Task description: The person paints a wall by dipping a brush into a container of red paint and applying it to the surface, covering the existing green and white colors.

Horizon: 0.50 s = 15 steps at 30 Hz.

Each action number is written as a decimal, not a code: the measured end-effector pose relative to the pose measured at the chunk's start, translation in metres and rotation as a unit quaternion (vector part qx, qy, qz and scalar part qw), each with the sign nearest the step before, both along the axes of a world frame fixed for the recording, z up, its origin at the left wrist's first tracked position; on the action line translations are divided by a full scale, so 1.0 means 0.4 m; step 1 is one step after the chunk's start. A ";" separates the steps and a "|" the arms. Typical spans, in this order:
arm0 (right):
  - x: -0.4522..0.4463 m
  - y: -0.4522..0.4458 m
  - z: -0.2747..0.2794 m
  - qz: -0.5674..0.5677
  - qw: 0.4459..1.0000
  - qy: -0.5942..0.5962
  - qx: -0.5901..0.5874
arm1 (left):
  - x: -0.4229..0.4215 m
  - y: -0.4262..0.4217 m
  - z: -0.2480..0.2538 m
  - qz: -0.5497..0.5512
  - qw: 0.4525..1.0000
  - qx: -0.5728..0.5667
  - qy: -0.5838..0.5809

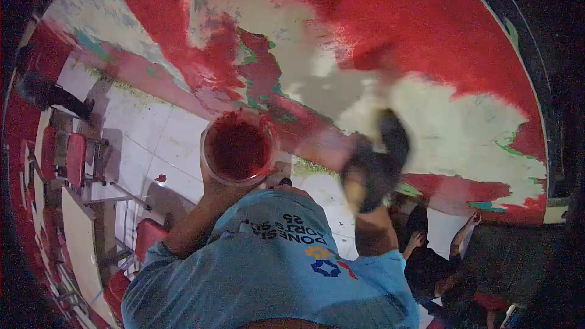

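Observation:
My left hand [213, 184] is wrapped round a clear round tub [268, 167] holding thick red paint [239, 147]. Red smears mark the tub's rim, and its mouth faces up toward me. My right hand [365, 173] is raised in front of the wall, dark and smeared by motion. A dark curved shape [396, 140] shows at its upper edge; I cannot make out whether it is fingers or an object. The wall [426, 119] carries broad red areas, ragged cream patches and bits of green.
Chairs with red parts [76, 158] and pale desk tops [82, 244] stand at the left. White floor tiles [143, 128] hold a red spot [160, 178]. Another person in dark clothes [436, 262] is low at the right. A dark figure [52, 97] shows at far left.

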State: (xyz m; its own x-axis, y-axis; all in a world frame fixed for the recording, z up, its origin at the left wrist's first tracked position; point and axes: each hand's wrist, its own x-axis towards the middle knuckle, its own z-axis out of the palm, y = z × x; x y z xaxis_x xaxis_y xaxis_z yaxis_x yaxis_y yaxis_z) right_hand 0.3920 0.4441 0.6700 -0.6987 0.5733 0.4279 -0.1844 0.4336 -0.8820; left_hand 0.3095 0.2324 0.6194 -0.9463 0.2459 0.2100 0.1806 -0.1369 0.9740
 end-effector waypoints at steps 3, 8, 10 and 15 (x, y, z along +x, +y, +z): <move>-0.086 -0.048 -0.025 0.047 0.923 0.092 0.371 | -0.013 -0.022 -0.015 0.004 0.985 -0.166 0.045; 0.001 0.008 0.024 0.065 0.996 -0.054 -0.018 | 0.002 -0.006 0.022 0.002 0.997 -0.071 0.018; 0.000 0.026 -0.028 0.028 0.999 -0.040 0.009 | 0.009 -0.007 0.019 -0.001 0.999 -0.049 -0.019; -0.060 -0.030 -0.023 0.052 0.969 -0.040 0.238 | 0.007 0.000 0.013 0.018 0.992 -0.105 0.066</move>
State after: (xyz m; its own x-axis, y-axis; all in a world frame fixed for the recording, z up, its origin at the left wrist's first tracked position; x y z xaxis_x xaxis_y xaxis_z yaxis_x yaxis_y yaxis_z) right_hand 0.3679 0.4323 0.6609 -0.7842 0.2494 0.5683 -0.1879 0.7773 -0.6004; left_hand 0.3122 0.2324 0.6246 -0.9229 0.2641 0.2802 0.3094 0.0754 0.9479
